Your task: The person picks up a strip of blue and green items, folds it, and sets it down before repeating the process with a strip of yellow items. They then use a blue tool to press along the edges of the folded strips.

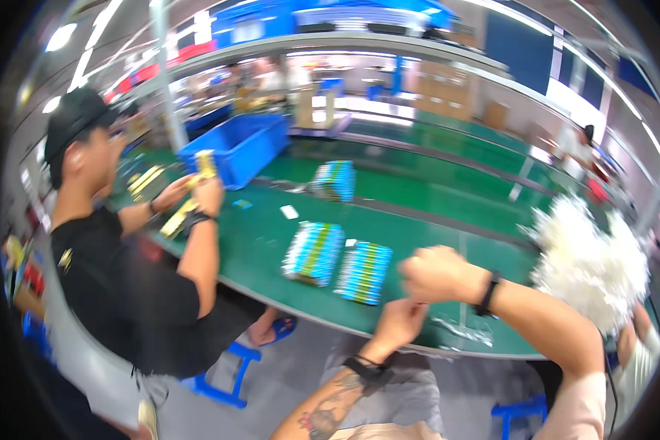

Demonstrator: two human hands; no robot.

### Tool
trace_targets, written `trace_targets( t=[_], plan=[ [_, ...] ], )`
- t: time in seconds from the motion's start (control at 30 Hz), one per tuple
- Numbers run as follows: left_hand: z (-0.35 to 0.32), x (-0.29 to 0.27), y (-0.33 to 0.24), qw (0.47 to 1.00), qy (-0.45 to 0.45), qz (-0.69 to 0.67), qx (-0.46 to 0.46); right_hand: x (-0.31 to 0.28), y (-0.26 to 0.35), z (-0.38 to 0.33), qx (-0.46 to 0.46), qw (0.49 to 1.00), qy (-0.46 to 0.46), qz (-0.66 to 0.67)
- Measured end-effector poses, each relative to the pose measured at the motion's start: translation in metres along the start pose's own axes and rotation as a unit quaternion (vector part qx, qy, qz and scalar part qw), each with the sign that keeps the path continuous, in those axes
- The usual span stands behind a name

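My left hand (401, 323) is closed near the front edge of the green table, its wrist in a black band. Just above and to its right, my right hand (440, 273) is curled shut, close against the left. Whatever may be between the fingers is too blurred to make out. Left of my hands lie two stacks of blue-and-white packets with yellow-green bands, a nearer stack (363, 273) and a neighbouring stack (314, 253). Some crumpled transparent film (463, 331) rests on the table edge beside my hands.
A big heap of whitish plastic film (587, 264) stands at the right. Farther back are another packet stack (334, 180) and a blue bin (246, 150). On my left a co-worker in black (132, 271) handles yellow strips. Blue stools (224, 374) stand below.
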State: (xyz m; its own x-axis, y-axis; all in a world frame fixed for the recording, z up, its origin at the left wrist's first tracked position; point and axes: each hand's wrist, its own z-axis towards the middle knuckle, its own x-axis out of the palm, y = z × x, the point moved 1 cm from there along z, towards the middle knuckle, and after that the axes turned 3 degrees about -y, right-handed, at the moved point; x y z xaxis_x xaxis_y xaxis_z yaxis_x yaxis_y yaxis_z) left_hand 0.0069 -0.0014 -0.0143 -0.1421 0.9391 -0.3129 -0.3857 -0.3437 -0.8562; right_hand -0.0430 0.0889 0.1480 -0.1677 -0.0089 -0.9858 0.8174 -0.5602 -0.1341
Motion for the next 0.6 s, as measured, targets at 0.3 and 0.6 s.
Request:
trace_targets(
  t=[0.3,0.6],
  plan=[
    [0.002,0.017,-0.003,0.996,-0.002,-0.075,-0.057,0.027,0.22,0.022,-0.362,0.906,-0.013,0.217],
    [0.0,0.024,0.002,0.998,0.014,-0.068,-0.011,-0.116,-0.03,0.057,-0.138,0.846,0.452,0.248]
  ],
)
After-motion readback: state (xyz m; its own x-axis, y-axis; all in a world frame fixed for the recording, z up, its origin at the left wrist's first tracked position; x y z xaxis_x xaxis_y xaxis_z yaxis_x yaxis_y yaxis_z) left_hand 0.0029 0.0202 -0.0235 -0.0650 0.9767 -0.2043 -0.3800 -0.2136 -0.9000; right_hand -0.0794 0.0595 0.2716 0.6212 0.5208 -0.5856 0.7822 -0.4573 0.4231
